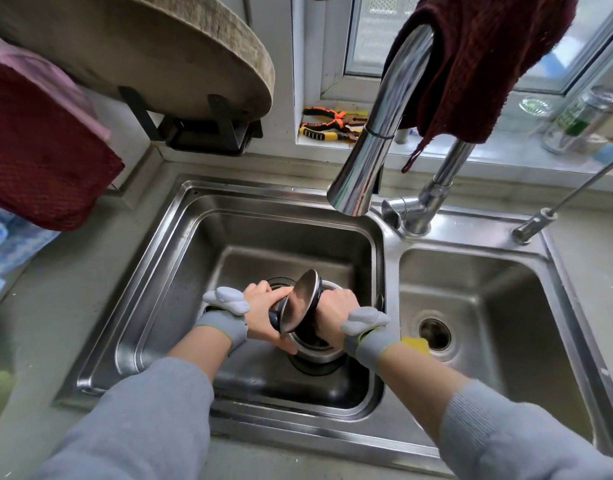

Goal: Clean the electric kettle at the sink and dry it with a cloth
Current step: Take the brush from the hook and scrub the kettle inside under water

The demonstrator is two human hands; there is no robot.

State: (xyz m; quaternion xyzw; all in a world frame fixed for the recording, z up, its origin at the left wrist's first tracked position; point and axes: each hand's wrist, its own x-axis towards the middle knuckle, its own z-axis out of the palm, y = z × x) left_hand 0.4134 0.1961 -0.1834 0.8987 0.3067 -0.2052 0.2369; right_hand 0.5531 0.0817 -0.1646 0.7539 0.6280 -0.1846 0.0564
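The steel electric kettle (313,351) stands in the left basin of the double sink (180,237) with its lid (303,299) flipped up. My left hand (263,317) grips the kettle's dark handle on its left side. Inside the kettle's mouth is my right hand (334,311), its fingers hidden from view. A dark red knitted cloth (478,64) hangs over the chrome faucet (371,147), whose spout ends above the left basin. No water runs from it.
A yellow sponge (416,344) lies at the right basin's edge beside its drain (435,334). Another red cloth (38,150) hangs at left under a round wooden board (142,50). Pliers (329,123) and a bottle (582,119) sit on the windowsill.
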